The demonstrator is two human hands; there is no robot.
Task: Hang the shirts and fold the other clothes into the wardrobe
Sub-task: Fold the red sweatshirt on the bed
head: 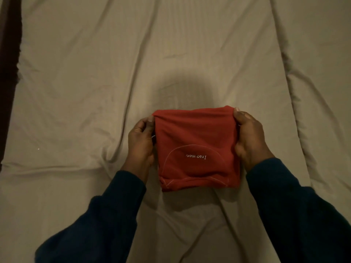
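Note:
A red garment (195, 141), folded into a small square, shows white stitching and a small white label printed upside down. It is held just above the bed sheet (95, 92) in the middle of the view. My left hand (141, 143) grips its left edge, thumb and fingers pinching the far left corner. My right hand (250, 138) grips the right edge, the thumb pressed on the far right corner. Both arms wear dark blue sleeves.
The beige sheet is wrinkled and spreads across the whole view. A dark strip (8, 73), perhaps the bed's edge or floor, runs down the far left. A raised fold of bedding (303, 111) runs down the right side.

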